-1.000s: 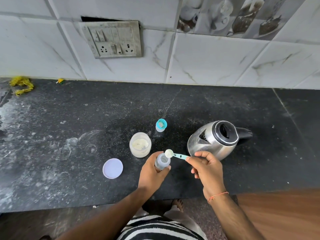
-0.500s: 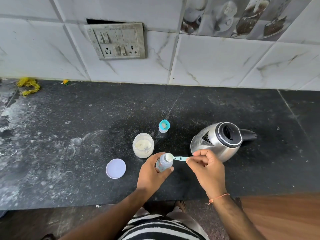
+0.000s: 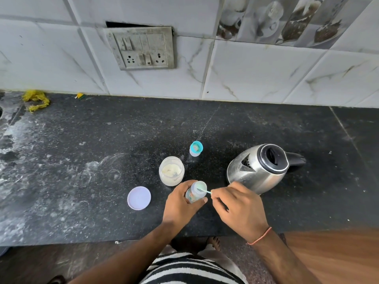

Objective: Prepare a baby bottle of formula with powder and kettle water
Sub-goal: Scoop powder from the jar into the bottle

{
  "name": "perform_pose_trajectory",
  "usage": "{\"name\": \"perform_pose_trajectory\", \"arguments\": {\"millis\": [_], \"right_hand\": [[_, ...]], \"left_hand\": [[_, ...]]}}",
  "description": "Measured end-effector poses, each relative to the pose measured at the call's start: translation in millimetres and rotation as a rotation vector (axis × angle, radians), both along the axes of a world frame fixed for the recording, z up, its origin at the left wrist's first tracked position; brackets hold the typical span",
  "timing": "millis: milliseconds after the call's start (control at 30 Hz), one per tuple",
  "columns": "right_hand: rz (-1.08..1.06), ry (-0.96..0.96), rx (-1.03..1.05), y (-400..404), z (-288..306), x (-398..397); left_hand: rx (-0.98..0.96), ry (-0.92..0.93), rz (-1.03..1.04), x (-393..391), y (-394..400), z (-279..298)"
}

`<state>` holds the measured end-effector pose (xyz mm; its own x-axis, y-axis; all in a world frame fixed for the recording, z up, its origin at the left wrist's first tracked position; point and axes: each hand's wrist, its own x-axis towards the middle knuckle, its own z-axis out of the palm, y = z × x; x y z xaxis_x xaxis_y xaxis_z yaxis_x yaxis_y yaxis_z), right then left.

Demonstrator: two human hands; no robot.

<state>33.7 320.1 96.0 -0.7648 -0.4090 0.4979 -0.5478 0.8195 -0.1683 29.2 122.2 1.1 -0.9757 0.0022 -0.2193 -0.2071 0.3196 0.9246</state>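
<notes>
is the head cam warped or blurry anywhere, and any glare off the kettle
Head view: wide-angle distortion bends the tile lines and the countertop edge near the frame borders; the centre is fairly sharp, though the scoop at the bottle mouth is small and soft. Head view: the kettle carries soft bright reflections, not blown out; lighting is even and diffuse, with only faint shadows.

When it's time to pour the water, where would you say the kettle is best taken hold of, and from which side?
Probably by the black handle, which juts out on the kettle's right, opposite the spout. I'd come in from the right with the right hand once it sets down the scoop; that keeps the spout facing the bottle held by the left hand.
</notes>
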Motion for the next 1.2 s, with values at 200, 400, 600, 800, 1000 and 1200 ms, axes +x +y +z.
{"name": "perform_pose_trajectory", "arguments": {"millis": [200,400,600,800,1000,1200], "right_hand": [[0.043,0.013,0.015,-0.6,1.1,2.3],[0.048,-0.003,0.036,-2.4,5.6,1.8],[0.034,-0.037,0.033,-2.6,8.8,-1.6],[0.001,-0.112,0.013,-3.9,14.2,-1.6],[-0.381,-0.507,-0.415,-9.5,20.6,-3.8],[-0.645,-0.766,-1.052,-5.0,13.9,-9.2]], "left_hand": [[-0.016,0.004,-0.003,0.8,-1.0,-2.2],[-0.029,0.010,-0.009,1.0,-1.6,-4.1],[-0.038,0.009,-0.009,-0.9,-1.3,-5.2],[-0.009,0.013,-0.011,-1.4,-0.8,1.0],[-0.016,0.009,-0.010,-0.1,0.0,3.0],[-0.030,-0.046,-0.048,-1.2,-0.5,-1.9]]}}
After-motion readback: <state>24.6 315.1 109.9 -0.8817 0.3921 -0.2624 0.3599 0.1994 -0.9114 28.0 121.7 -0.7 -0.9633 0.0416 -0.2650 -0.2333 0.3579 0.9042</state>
